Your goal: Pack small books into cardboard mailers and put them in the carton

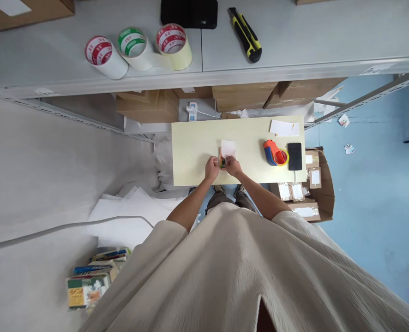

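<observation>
Head | small dark item (223, 163) between hands (211, 169) | long axis apparently fore-aft

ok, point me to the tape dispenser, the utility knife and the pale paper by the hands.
Tape dispenser (274, 153): head view, orange body.
Utility knife (246, 37): head view, mid-handle.
Pale paper (228, 147): head view, middle of its visible face.

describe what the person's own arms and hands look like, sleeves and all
The left hand and right hand are ungloved, and no watch shows at either wrist. The loose, short sleeves are off-white with a crinkled texture, matching the shirt, and leave both forearms bare.
</observation>
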Demonstrator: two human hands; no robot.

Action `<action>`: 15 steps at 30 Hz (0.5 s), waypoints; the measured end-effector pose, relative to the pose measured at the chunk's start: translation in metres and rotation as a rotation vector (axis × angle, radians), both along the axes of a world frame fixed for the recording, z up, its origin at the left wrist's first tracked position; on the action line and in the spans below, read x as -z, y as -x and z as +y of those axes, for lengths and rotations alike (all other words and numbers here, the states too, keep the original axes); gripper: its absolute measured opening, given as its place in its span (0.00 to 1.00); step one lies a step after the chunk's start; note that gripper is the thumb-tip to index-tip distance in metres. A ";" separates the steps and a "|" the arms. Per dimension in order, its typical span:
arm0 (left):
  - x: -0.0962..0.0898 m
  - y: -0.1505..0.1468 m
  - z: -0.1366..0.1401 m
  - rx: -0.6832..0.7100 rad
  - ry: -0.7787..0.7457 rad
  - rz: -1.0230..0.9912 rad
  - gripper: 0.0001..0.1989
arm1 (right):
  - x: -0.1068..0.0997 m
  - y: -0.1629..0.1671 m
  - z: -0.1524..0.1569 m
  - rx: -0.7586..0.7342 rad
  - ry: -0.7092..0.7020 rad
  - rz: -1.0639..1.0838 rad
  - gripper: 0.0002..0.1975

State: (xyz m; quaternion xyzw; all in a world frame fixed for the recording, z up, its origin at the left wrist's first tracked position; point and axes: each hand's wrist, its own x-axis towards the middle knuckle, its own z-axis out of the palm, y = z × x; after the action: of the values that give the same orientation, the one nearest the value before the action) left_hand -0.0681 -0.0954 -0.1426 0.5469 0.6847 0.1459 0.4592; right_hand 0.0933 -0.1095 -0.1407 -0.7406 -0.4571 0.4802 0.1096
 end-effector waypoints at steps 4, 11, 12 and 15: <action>-0.003 -0.005 0.004 0.157 -0.094 -0.098 0.22 | 0.004 0.006 -0.002 -0.031 -0.026 0.076 0.28; -0.004 -0.013 0.012 0.367 0.014 0.052 0.23 | 0.008 -0.017 -0.015 0.165 -0.059 0.029 0.22; -0.005 -0.014 0.012 0.392 0.014 0.078 0.23 | 0.008 -0.023 -0.016 0.230 -0.058 -0.018 0.20; -0.013 -0.018 0.011 0.466 0.026 0.161 0.23 | 0.009 -0.033 -0.015 0.350 -0.022 -0.022 0.14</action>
State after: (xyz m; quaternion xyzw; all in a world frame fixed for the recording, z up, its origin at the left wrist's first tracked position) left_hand -0.0501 -0.0847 -0.1293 0.6940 0.5764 -0.0166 0.4312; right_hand 0.1259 -0.1244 -0.1494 -0.8129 -0.3277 0.4405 0.1945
